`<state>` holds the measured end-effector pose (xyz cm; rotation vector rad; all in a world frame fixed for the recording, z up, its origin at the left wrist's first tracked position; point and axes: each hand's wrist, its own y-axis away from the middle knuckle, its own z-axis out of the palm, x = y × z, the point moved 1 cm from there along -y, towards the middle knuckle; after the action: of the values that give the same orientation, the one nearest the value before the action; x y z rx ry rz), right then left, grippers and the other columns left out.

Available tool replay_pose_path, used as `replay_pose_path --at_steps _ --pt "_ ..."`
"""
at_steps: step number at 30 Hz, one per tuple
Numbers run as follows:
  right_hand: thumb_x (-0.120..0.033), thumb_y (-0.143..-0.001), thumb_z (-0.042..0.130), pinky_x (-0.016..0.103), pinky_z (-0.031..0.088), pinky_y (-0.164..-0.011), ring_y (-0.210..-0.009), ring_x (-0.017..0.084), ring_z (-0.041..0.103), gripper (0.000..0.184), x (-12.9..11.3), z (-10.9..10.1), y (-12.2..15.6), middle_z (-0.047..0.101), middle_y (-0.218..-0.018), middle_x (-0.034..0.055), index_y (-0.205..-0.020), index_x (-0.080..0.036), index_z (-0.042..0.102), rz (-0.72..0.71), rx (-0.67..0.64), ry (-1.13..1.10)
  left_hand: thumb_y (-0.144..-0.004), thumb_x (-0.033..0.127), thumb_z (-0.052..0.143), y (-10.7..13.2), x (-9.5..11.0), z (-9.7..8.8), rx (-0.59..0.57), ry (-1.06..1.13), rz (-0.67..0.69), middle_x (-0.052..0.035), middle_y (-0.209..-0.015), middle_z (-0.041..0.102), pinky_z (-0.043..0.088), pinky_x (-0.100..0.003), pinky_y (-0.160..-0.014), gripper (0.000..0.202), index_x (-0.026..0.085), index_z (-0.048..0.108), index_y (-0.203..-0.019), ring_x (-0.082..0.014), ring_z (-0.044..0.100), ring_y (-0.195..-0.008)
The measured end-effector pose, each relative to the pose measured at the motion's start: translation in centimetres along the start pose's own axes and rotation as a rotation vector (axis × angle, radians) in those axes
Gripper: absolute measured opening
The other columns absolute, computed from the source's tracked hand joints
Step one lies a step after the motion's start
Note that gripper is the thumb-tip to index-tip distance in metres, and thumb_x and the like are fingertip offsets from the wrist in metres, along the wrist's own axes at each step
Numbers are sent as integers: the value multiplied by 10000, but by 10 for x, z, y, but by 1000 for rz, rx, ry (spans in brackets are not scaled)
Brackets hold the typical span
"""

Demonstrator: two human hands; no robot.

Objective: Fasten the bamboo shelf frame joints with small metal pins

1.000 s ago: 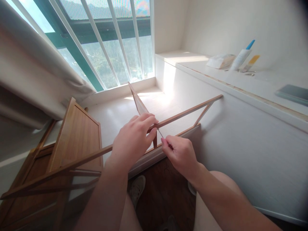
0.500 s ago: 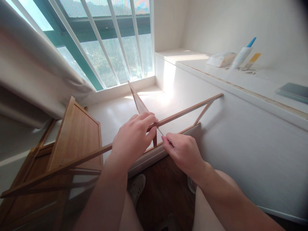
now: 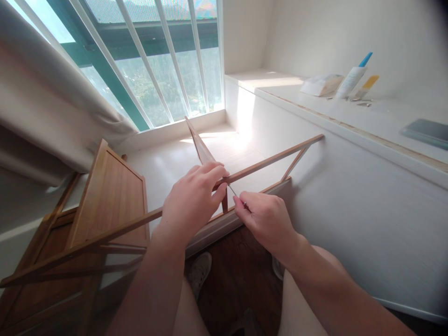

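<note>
Left hand [image 3: 194, 198]: curled mostly closed, gripping wooden rail [image 3: 273, 159]
Right hand [image 3: 264, 215]: closed around thin metal tool [image 3: 233, 191], close beside wooden rail
Wooden panel [image 3: 114, 196]: beyond wooden rail's left stretch

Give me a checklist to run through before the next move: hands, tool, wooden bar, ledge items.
1. Left hand on the long wooden bar: ok, fingers over it, thumb at the near side.
2. Right hand closed on the thin metal-shafted tool: ok, shaft pointing toward the bar.
3. Tool tip seated: cannot tell, too small to read beside the left thumb.
4. Joint tight under the left hand: cannot tell, partly covered.
5. White tube with blue nozzle away from both hands: ok, on the white ledge.
</note>
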<state>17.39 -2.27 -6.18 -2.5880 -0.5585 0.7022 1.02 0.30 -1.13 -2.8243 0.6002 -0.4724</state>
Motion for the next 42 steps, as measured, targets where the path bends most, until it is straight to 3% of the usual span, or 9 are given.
replay_pose_path --at_steps 10,19,28,36,39,42 --pt "-309 -949 455 292 192 -557 -501 109 310 370 1 4 0 391 -515 -39 -606 -200 371 102 -36 -110 -928 254 456 0 1 -1 1 -12 1 41 -1265 608 481 -358 -836 186 290 587 -1054 -209 590 -1095" --pt "-355 -984 397 274 230 -570 -518 107 330 395 0 8 3 381 -536 -38 -623 -200 362 176 -62 -272 -930 260 454 1 -1 0 -6 -4 -3 60 -1275 598 490 -355 -856 193 306 582 -1068 -198 587 -1095" --pt "-482 -996 373 250 310 -506 -467 102 411 529 -10 23 11 435 -465 -31 -549 -200 411 412 -48 -755 -929 263 456 1 0 1 -2 -25 -7 74 -1271 598 490 -357 -845 187 315 569 -1069 -192 588 -1090" --pt "-543 -969 403 238 355 -416 -389 104 436 522 -16 35 13 373 -427 -61 -562 -218 367 555 -57 -1201 -934 270 449 1 0 0 0 -30 -2 64 -1270 599 488 -357 -852 191 310 571 -1076 -197 586 -1096" --pt "-536 -976 392 242 364 -437 -404 104 440 522 -16 35 14 378 -438 -59 -565 -215 375 533 -55 -1217 -933 272 450 1 -1 0 0 -35 -3 73 -1265 600 490 -360 -845 187 315 569 -1071 -196 586 -1097" --pt "-486 -993 389 247 374 -496 -461 102 452 504 -15 32 16 421 -484 -46 -575 -206 407 459 -12 -1096 -929 269 457 1 -1 0 2 -38 -6 76 -1264 601 494 -360 -826 176 314 569 -1058 -195 589 -1091"
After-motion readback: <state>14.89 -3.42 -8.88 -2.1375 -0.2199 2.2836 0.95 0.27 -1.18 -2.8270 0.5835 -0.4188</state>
